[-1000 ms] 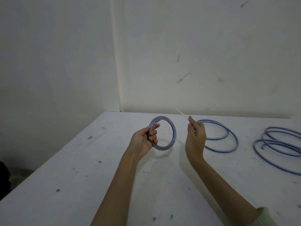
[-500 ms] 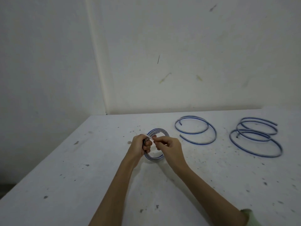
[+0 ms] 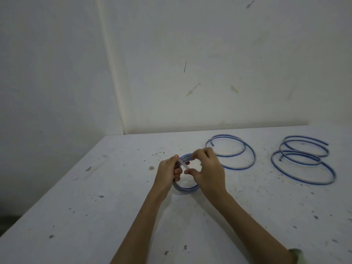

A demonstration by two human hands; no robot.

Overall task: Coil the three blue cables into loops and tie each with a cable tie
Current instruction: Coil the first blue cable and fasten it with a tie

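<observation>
My left hand (image 3: 167,173) grips a small, tightly coiled blue cable (image 3: 185,188) at its left side, just above the white table. A thin white cable tie (image 3: 183,165) lies across the coil at that grip. My right hand (image 3: 208,171) is over the coil's right half, its fingers curled at the coil's top and its thumb pointing left inside the loop; I cannot tell whether it pinches the tie. Two more blue cables lie loosely coiled on the table: one (image 3: 245,162) just behind my right hand, another (image 3: 304,162) at the far right.
The white table (image 3: 95,206) is speckled with dark marks. Its left edge runs diagonally from the far corner to the lower left. White walls meet in a corner behind the table.
My right hand came in from beside the coil to meet my left hand at it. The coil dropped lower toward the table, and the tie now lies across it.
</observation>
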